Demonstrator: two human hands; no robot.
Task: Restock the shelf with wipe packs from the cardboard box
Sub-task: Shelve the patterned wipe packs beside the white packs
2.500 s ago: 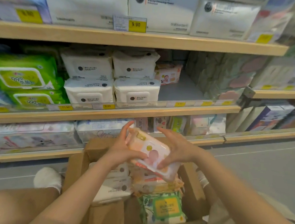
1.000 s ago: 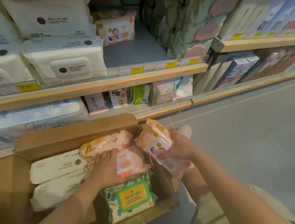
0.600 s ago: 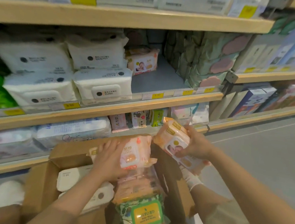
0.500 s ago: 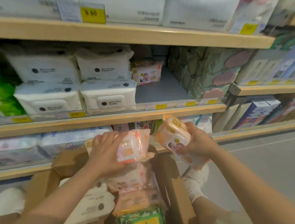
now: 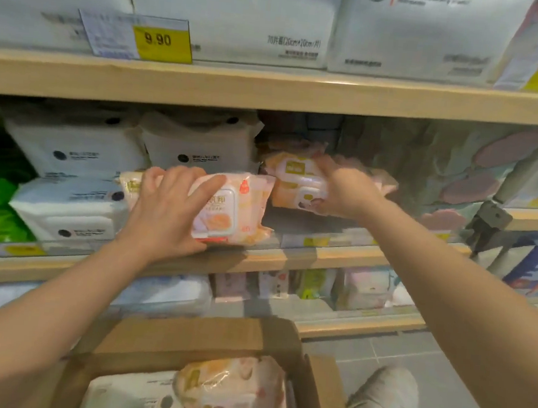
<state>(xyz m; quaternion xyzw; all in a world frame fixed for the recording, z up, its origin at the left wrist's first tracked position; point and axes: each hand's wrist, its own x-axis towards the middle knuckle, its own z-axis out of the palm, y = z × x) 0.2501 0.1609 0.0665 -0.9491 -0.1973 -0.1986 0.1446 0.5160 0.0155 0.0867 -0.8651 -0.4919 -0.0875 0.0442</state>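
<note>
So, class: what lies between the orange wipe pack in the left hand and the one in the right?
Nothing: head view shows only bare grey shelf between the packs.

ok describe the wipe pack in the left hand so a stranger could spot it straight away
Find the middle wooden shelf, below the yellow 9.90 price tag. At its front edge the left hand grips a pink-and-orange wipe pack, just right of the stacked white packs. It is nearer the front than the similar pack in the right hand.
</note>
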